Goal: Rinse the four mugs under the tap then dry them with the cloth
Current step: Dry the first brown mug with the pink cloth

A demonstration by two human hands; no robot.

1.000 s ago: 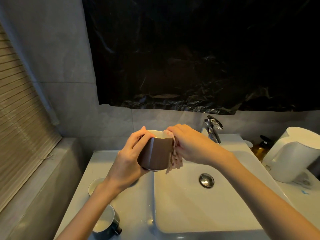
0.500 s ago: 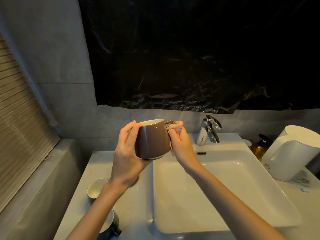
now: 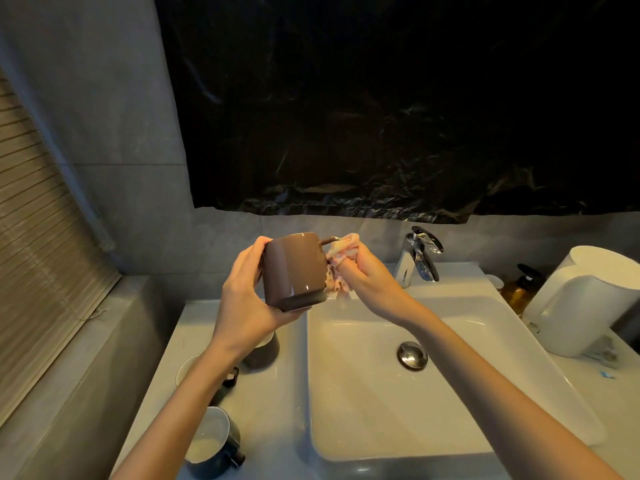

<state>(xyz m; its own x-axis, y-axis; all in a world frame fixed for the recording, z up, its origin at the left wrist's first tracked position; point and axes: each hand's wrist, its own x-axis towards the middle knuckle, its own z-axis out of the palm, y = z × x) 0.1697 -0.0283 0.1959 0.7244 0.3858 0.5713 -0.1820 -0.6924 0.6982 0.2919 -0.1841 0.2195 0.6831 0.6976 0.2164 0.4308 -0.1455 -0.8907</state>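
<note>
A black plastic sheet (image 3: 381, 98) is hanging over the grey tiled wall (image 3: 104, 98) behind a white worktop (image 3: 270, 410), and a slatted blind (image 3: 34, 254) is covering the left side. A square sink (image 3: 381, 427) is sitting in the worktop's middle, with a chrome tap (image 3: 420, 256) at its back edge and a round drain plug (image 3: 411, 355) in its floor.

The left hand (image 3: 242, 306) is holding a brown mug (image 3: 294, 271) in the air above the sink's back left corner. Its fingers are curling round the mug's left side and the thumb is lying under the base. The mug is tilting, with its handle pointing right. The right hand (image 3: 370, 282) is gripping a bunched pink cloth (image 3: 341, 258). Its fingers are curling in and pinching the cloth against the handle and the mug's right side, and a tail of cloth is hanging down over the sink.

Three more mugs are standing upright on the worktop left of the sink. A dark mug (image 3: 263, 353) is sitting just below the left hand. A pale-lined mug (image 3: 187, 368) is showing partly behind the left forearm. A dark blue mug (image 3: 214, 441) is standing near the front edge.

At the worktop's right edge a white kettle (image 3: 585, 299) is standing, with an amber pump bottle (image 3: 519, 289) just behind it near the back corner.
</note>
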